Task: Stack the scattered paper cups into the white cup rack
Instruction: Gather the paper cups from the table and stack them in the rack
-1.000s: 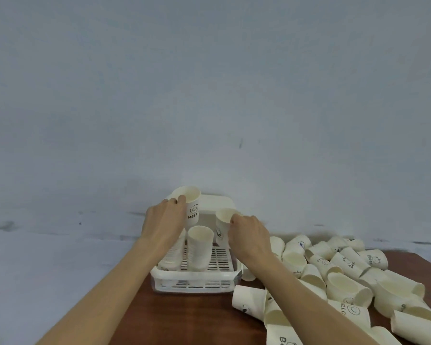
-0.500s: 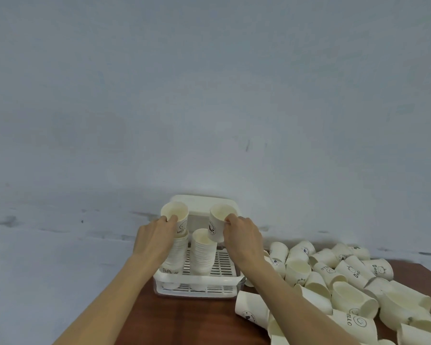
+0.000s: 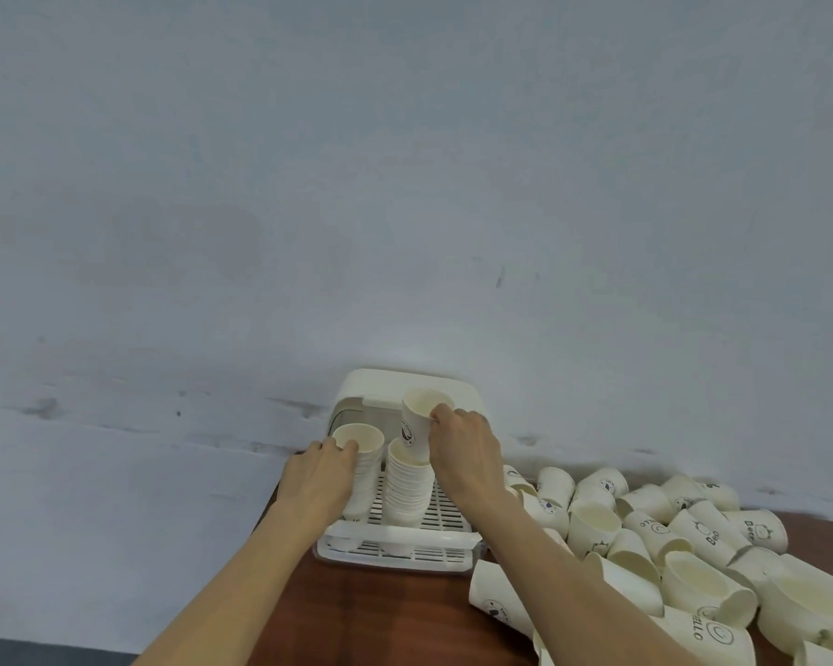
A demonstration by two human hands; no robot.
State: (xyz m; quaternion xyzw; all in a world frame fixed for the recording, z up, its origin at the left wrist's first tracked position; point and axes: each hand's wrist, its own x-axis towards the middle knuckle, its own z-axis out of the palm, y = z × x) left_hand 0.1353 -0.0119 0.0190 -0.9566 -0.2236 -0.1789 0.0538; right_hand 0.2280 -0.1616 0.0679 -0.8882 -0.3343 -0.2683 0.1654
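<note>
The white cup rack [image 3: 395, 555] stands on the brown table against the wall, with two stacks of paper cups in it. My left hand [image 3: 321, 478] grips the top cup [image 3: 364, 437] of the left stack, which sits nested into that stack. My right hand [image 3: 462, 449] pinches the rim of another paper cup [image 3: 419, 423], tilted, with its base in the mouth of the right stack [image 3: 407, 487]. Several loose paper cups [image 3: 669, 535] lie scattered on the table to the right of the rack.
The rack's raised lid [image 3: 405, 384] stands behind the stacks, close to the grey wall [image 3: 405, 185]. A cup on its side [image 3: 498, 600] lies just in front of the rack's right corner. The table's left edge runs close beside the rack.
My left hand has pushed its cup down onto the left stack. My right hand has brought its cup over and into the top of the right stack.
</note>
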